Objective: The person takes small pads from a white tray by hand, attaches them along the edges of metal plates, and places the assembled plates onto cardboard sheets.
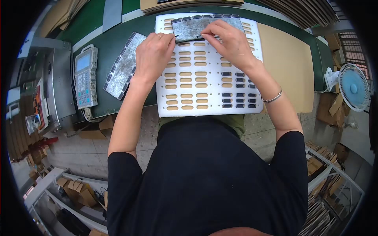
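A white foam tray (214, 84) with rows of oval slots lies in front of me. Small black oval pieces (239, 95) fill several slots at its lower right. Across its top rests a grey metal plate (193, 28) with black pieces along its far edge. My left hand (155, 53) is at the plate's near left corner, fingertips pinched on a small black piece. My right hand (232, 45) pinches another small dark piece at the plate's near edge. A second metal plate (125, 65), edged with black pieces, lies tilted left of the tray, partly behind my left forearm.
A keypad device with a screen (85, 76) stands at the left of the green table. Brown cardboard (289, 67) lies right of the tray, with a blue fan (353, 87) beyond. Cardboard stacks (291, 11) line the far edge.
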`<control>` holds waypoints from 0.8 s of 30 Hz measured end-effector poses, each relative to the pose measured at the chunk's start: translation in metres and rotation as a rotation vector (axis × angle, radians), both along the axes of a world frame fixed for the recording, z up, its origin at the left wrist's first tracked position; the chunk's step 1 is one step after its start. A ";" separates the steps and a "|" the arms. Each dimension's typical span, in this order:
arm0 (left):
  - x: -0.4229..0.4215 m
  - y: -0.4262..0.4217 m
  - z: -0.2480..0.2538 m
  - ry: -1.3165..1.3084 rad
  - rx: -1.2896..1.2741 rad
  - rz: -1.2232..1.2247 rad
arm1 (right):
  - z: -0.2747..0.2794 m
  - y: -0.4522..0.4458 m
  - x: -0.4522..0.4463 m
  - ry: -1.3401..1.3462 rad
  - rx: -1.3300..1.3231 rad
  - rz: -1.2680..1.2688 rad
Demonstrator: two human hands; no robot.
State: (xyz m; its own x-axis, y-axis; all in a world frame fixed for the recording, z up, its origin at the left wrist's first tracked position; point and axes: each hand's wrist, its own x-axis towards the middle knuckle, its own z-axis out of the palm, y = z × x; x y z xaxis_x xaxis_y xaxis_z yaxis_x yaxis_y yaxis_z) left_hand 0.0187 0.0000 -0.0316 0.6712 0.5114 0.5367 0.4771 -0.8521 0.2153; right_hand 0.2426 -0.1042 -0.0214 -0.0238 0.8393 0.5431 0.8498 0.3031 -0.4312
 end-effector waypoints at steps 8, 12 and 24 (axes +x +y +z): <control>0.002 -0.013 0.010 -0.012 -0.099 -0.021 | -0.002 -0.007 -0.009 0.065 -0.121 -0.067; -0.004 -0.032 0.015 -0.095 -0.543 -0.019 | 0.006 -0.020 -0.013 0.525 -0.417 -0.112; 0.010 -0.052 0.036 0.054 -0.916 -0.158 | 0.011 -0.055 -0.024 0.849 -0.612 0.035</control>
